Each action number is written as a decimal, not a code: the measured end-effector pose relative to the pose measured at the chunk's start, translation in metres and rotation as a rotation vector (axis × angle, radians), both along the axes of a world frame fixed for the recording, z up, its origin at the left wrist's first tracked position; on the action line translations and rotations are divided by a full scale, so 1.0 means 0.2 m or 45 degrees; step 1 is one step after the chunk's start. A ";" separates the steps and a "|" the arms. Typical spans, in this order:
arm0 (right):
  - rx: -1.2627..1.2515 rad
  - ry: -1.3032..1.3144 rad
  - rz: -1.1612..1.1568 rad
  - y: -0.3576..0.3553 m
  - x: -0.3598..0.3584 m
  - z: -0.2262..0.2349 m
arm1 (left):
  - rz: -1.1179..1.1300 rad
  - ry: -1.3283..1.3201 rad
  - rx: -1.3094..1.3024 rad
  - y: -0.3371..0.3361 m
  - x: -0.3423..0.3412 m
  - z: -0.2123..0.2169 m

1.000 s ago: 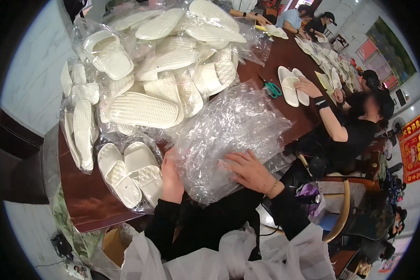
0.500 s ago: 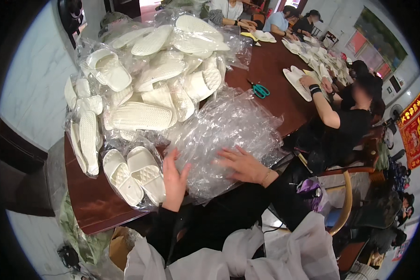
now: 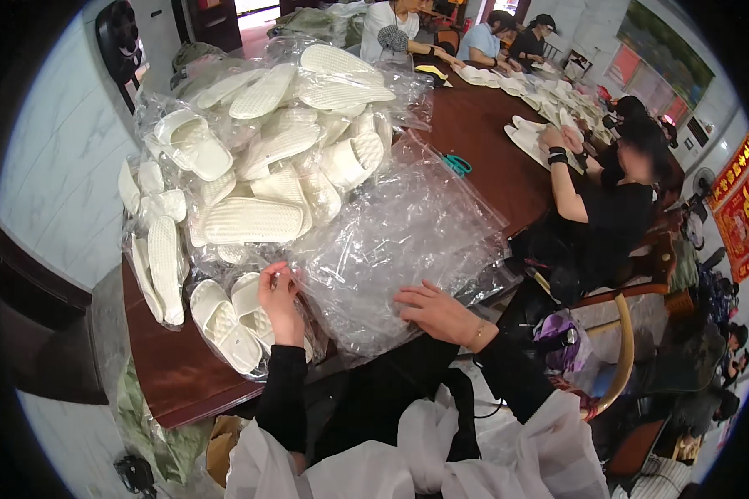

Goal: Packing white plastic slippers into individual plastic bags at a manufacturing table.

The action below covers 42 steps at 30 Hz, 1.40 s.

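A heap of clear plastic bags (image 3: pixel 391 241) lies on the dark wooden table (image 3: pixel 166 366) in front of me. My left hand (image 3: pixel 279 303) pinches the left edge of a bag between thumb and fingers, right beside a bagged pair of white slippers (image 3: pixel 229 316). My right hand (image 3: pixel 437 312) lies flat, fingers spread, on the near edge of the heap. Behind the bags rises a big pile of white slippers in plastic bags (image 3: pixel 258 158).
A person in black (image 3: pixel 607 208) sits at my right handling white slippers (image 3: pixel 528 137). Teal scissors (image 3: pixel 456 164) lie on the table past the bags. More people (image 3: pixel 483 37) work at the far end. A wooden chair (image 3: pixel 616 349) stands at lower right.
My left hand has moved up from flat on the bags and now pinches a bag edge. My right hand has slid a little nearer along the heap's edge.
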State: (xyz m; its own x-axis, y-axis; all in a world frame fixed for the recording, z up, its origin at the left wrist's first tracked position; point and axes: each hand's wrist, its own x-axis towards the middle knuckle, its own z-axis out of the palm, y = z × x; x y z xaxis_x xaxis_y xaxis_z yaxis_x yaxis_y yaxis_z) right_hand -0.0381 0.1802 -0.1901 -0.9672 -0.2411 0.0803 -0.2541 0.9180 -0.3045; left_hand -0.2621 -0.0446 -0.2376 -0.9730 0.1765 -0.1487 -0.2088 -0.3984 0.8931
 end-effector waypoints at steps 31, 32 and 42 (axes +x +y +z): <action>-0.407 0.773 -1.265 0.51 0.23 -0.16 | -1.061 1.916 -1.432 0.15 0.39 -0.09; -0.363 0.772 -1.377 0.32 0.11 -0.01 | -1.052 1.874 -1.492 0.05 0.35 -0.10; 0.087 0.141 -1.164 0.42 -0.11 -0.16 | -1.328 1.871 -1.548 -0.10 0.34 0.14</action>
State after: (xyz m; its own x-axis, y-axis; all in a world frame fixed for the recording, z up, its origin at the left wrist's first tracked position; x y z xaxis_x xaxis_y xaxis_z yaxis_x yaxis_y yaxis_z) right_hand -0.0605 0.2650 -0.2216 -0.7715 0.6047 0.1976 0.5538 0.7912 -0.2593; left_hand -0.1943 -0.0652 -0.2105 -0.1052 0.9944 -0.0079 0.9675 0.1041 0.2305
